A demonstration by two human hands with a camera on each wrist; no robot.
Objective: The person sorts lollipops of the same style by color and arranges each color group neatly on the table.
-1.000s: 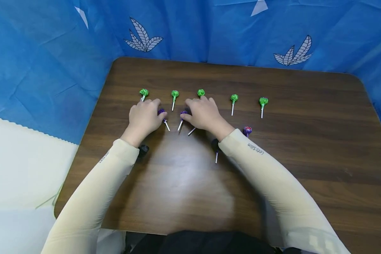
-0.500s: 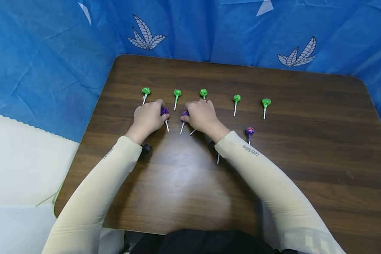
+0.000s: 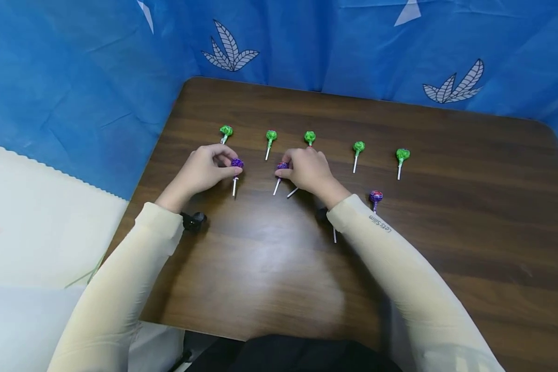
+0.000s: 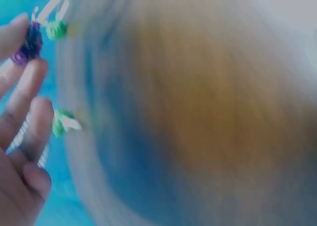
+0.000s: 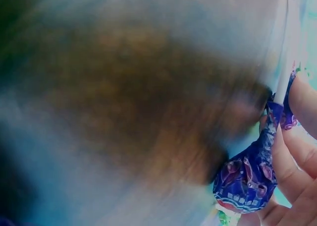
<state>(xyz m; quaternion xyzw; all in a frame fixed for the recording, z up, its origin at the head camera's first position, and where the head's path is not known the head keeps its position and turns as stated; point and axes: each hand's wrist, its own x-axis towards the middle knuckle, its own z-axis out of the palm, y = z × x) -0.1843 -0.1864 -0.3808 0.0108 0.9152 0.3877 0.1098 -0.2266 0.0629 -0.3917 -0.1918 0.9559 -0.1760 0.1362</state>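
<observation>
My left hand pinches a purple-wrapped lollipop by its head between thumb and fingertips, stick towards me; the left wrist view shows this lollipop too. My right hand pinches a second purple lollipop by its head. Under the right palm pokes the white stick of another lollipop, its purple head large in the right wrist view; whether the hand touches it I cannot tell. Beyond the hands, several green lollipops, such as this green lollipop, lie in a spaced row.
Right of my right forearm lies a purple lollipop, its stick partly covered. One more white stick shows beneath that forearm. The brown wooden table meets a blue curtain at the back.
My left hand has turned, its wrist going out to the left, and its lollipop's stick has swung from slanting to nearly straight towards me. The right hand hardly moved; the head view shifted slightly.
</observation>
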